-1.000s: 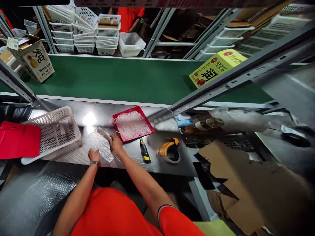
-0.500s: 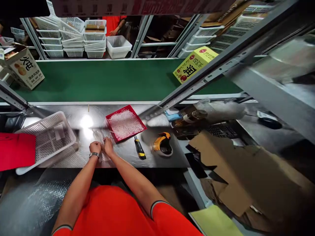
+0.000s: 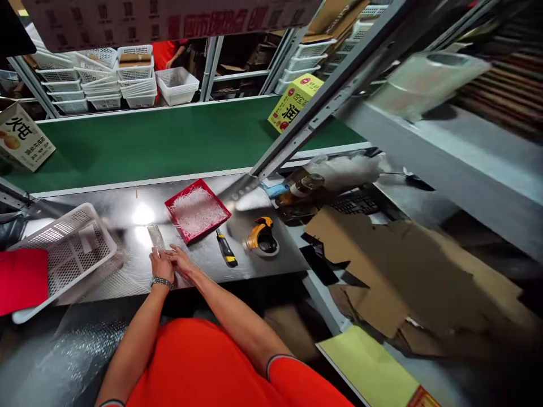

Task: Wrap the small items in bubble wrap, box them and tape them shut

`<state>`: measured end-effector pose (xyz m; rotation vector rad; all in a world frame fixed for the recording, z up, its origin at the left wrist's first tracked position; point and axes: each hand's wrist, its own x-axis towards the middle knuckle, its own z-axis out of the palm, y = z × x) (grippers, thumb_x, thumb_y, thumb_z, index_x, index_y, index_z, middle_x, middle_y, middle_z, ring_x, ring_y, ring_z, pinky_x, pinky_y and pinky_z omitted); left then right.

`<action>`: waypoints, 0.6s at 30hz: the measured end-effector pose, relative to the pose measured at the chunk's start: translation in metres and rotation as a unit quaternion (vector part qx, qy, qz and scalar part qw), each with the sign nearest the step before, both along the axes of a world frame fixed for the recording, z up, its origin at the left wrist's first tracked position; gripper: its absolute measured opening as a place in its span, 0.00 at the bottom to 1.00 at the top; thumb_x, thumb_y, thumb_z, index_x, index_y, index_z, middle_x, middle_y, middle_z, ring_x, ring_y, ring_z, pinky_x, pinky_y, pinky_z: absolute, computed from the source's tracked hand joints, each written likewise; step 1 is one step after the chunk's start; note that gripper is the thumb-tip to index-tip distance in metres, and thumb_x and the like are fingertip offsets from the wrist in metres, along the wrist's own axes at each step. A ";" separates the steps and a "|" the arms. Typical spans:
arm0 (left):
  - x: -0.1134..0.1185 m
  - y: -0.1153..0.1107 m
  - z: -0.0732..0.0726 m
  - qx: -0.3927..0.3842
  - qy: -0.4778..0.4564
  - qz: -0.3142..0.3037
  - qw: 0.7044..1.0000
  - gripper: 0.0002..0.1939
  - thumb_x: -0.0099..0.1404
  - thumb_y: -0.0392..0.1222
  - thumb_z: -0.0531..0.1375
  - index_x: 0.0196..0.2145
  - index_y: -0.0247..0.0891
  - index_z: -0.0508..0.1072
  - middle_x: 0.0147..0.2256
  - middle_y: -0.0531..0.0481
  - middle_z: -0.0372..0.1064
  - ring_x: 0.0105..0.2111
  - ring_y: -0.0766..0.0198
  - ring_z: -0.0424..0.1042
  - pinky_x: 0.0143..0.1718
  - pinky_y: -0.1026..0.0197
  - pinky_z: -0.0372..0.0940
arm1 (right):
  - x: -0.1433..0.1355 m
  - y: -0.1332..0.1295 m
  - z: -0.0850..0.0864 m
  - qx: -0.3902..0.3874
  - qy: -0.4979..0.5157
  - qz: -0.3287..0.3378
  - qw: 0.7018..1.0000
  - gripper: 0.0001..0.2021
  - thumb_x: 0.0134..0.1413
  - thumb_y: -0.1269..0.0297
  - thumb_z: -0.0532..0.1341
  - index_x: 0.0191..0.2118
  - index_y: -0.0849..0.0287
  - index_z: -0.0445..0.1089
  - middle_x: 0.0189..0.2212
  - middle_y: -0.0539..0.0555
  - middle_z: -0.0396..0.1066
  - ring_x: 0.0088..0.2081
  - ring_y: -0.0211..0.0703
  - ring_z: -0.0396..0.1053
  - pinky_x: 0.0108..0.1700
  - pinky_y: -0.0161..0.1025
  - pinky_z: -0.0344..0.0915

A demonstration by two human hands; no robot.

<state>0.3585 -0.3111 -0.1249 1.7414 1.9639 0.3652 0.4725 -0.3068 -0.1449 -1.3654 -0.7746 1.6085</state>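
Note:
A narrow strip of clear bubble wrap [image 3: 156, 236], folded or rolled, points away from me on the metal table. My left hand [image 3: 162, 267], with a metal-band watch at the wrist, is closed on its near end. Beside it, my right hand [image 3: 181, 261] reaches across with fingers stretched, its tips at the wrap and against the left hand. Whether anything is inside the wrap I cannot tell. Just beyond and to the right lies a red box tray [image 3: 224, 221] filled with white shredded paper [image 3: 197, 212]. A black-and-yellow utility knife [image 3: 227, 249] rests right of my hands.
A tape dispenser [image 3: 263, 237] stands right of the knife. At left, a white basket [image 3: 108, 251] bears a red sheet [image 3: 23, 282]. Behind the table runs a green conveyor [image 3: 161, 141] with boxes. A slanted metal post [image 3: 288, 141] and cardboard [image 3: 373, 265] are to the right.
The view has swung right, so things sit further left. The wrap now shows as a neat narrow strip beyond my hands. My right hand's fingers have straightened out from a bent grip.

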 end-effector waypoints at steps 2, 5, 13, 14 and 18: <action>0.005 -0.002 -0.003 0.009 0.015 0.002 1.000 0.31 0.73 0.34 0.70 0.72 0.25 0.77 0.79 0.13 0.64 0.78 0.26 0.71 0.75 0.30 0.74 | 0.034 -0.015 -0.003 0.043 -0.065 -0.048 0.996 0.28 0.52 0.64 0.69 0.61 0.50 0.78 0.51 0.57 0.85 0.55 0.56 0.84 0.68 0.58 0.79; -0.002 0.002 -0.009 0.028 0.021 0.014 0.999 0.26 0.77 0.36 0.65 0.69 0.30 0.78 0.74 0.16 0.70 0.75 0.29 0.73 0.70 0.31 0.77 | 0.124 -0.043 0.002 0.108 -0.279 -0.139 0.944 0.27 0.63 0.60 0.64 0.67 0.53 0.76 0.59 0.64 0.81 0.62 0.60 0.79 0.72 0.62 0.76; -0.069 0.014 -0.029 0.106 -0.027 -0.092 0.990 0.23 0.66 0.27 0.65 0.56 0.38 0.87 0.57 0.33 0.82 0.60 0.41 0.81 0.67 0.36 0.77 | 0.297 -0.052 0.030 -0.086 -0.643 -0.031 0.760 0.45 0.75 0.56 0.66 0.86 0.76 0.55 0.62 0.85 0.76 0.62 0.76 0.78 0.64 0.65 0.76; -0.074 0.012 -0.032 0.111 -0.034 -0.123 0.986 0.24 0.66 0.27 0.65 0.56 0.39 0.87 0.56 0.34 0.82 0.59 0.42 0.81 0.66 0.37 0.78 | 0.301 -0.047 0.030 -0.100 -0.647 -0.003 0.756 0.44 0.76 0.57 0.65 0.85 0.78 0.56 0.60 0.86 0.77 0.60 0.77 0.80 0.62 0.63 0.77; -0.081 0.000 -0.047 0.135 -0.055 -0.187 0.971 0.24 0.67 0.29 0.65 0.57 0.41 0.88 0.56 0.35 0.83 0.57 0.44 0.80 0.62 0.39 0.80 | 0.315 -0.048 0.041 -0.067 -0.613 -0.051 0.786 0.41 0.71 0.61 0.60 0.83 0.77 0.62 0.55 0.82 0.83 0.51 0.72 0.84 0.56 0.61 0.79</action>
